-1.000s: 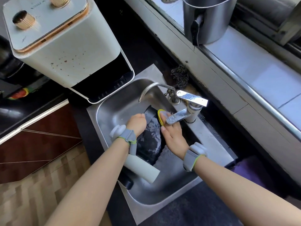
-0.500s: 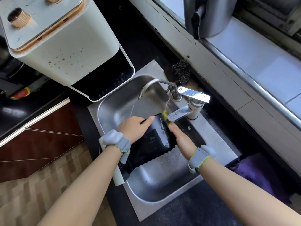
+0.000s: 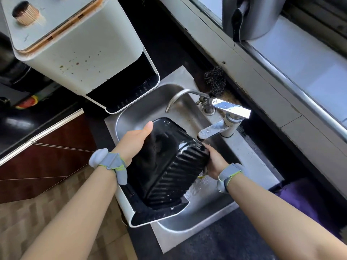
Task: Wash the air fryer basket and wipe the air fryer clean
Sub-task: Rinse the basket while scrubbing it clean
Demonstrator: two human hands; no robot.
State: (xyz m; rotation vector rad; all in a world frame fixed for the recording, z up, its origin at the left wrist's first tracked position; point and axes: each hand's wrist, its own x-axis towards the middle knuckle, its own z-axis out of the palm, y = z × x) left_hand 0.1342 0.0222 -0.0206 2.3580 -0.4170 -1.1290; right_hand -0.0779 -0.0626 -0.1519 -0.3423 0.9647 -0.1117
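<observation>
The black air fryer basket (image 3: 169,166) is tipped bottom-up over the steel sink (image 3: 206,209), its ribbed side facing me and its white front panel (image 3: 124,201) at the near left. My left hand (image 3: 133,143) grips the basket's far left side, thumb along the edge. At the right corner, under the tap (image 3: 216,128), my right hand (image 3: 216,160) holds a sponge (image 3: 201,177) against the basket; only a yellow sliver of it shows. The white air fryer (image 3: 78,59), speckled with brown spots, stands behind the sink with its drawer slot open.
A ball of steel wool (image 3: 215,79) lies behind the tap. A metal pot (image 3: 251,15) stands on the tiled sill at the upper right. A purple cloth (image 3: 304,199) lies on the dark counter to the right of the sink.
The basket has been turned over from lying flat in the sink to bottom-up. My right hand moved down from beneath the tap to the basket's right corner.
</observation>
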